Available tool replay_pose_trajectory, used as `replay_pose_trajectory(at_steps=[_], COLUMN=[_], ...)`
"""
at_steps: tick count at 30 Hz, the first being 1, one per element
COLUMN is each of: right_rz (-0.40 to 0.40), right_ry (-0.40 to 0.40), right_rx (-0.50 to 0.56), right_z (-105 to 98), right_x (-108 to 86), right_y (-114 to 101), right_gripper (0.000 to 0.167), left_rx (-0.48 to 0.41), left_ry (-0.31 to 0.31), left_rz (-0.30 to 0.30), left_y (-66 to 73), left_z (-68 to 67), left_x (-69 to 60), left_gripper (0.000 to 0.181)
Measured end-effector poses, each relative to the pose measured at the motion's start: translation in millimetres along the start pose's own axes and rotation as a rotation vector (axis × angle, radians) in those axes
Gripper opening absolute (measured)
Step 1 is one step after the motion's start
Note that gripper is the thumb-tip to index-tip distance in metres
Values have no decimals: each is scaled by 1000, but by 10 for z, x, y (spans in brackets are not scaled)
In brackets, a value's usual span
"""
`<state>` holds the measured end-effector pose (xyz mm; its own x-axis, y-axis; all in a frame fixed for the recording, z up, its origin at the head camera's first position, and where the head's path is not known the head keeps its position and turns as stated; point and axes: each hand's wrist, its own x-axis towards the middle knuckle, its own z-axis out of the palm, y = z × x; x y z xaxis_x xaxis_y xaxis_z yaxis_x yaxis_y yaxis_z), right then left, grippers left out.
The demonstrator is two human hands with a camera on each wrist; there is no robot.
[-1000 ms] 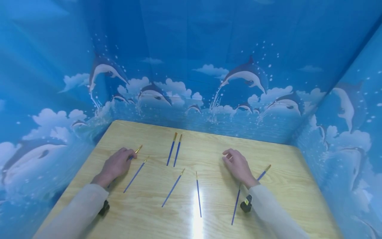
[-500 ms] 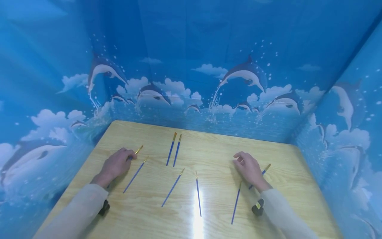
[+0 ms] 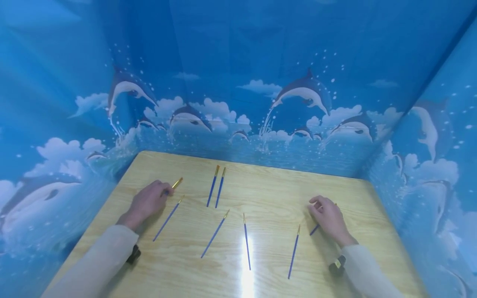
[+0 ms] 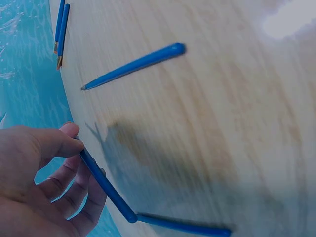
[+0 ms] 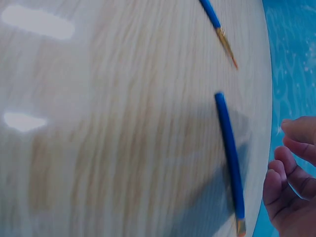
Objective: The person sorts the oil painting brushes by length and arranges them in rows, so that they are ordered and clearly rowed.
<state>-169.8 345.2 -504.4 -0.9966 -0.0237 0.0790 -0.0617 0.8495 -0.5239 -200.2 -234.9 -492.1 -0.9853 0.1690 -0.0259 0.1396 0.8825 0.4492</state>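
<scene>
Farther to the right than half a second before, the right hand (image 3: pixel 328 216) was now above a blue brush (image 3: pixel 314 230) on the table, while the left hand (image 3: pixel 147 203) had shifted only slightly together with its own brush (image 3: pixel 177 185). Thumb and fingertips of the left hand pinched this brush by the handle, and its golden neck pointed away from the person and to the right. One more blue handle (image 4: pixel 182 226) showed just beside its end; whether these two touched, could not be told. On the right, the fingers were loosely bent, with the thumb near them, well apart from the brush below. The table (image 3: pixel 268 186) was of pale wood pattern with rounded far corners, and a white reflection of light (image 3: pixel 246 285) shone near its front. Across it lay a slanted brush (image 3: pixel 168 218) near the left hand, two brushes (image 3: pixel 213 186) side by side toward the back, and three separate brushes (image 3: pixel 215 234) in the middle. Around the table hung a blue cloth (image 3: pixel 231 41), printed with white clouds, sea water and jumping dolphins (image 3: pixel 305 93).
</scene>
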Motion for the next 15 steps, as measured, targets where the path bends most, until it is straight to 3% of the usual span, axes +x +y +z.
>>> replay_pose_trajectory(at_steps=[8,15], right_rz=[52,145], right_ry=[28,15], right_rx=[-28,-18], right_z=[-111,-130], right_x=[-108,-169], right_y=[242,343], right_gripper=[29,36], left_rx=[-8,-18], left_ry=[5,-9], left_rz=[23,28], left_y=[98,219], left_z=[-17,-39], left_x=[96,200], left_gripper=[25,27])
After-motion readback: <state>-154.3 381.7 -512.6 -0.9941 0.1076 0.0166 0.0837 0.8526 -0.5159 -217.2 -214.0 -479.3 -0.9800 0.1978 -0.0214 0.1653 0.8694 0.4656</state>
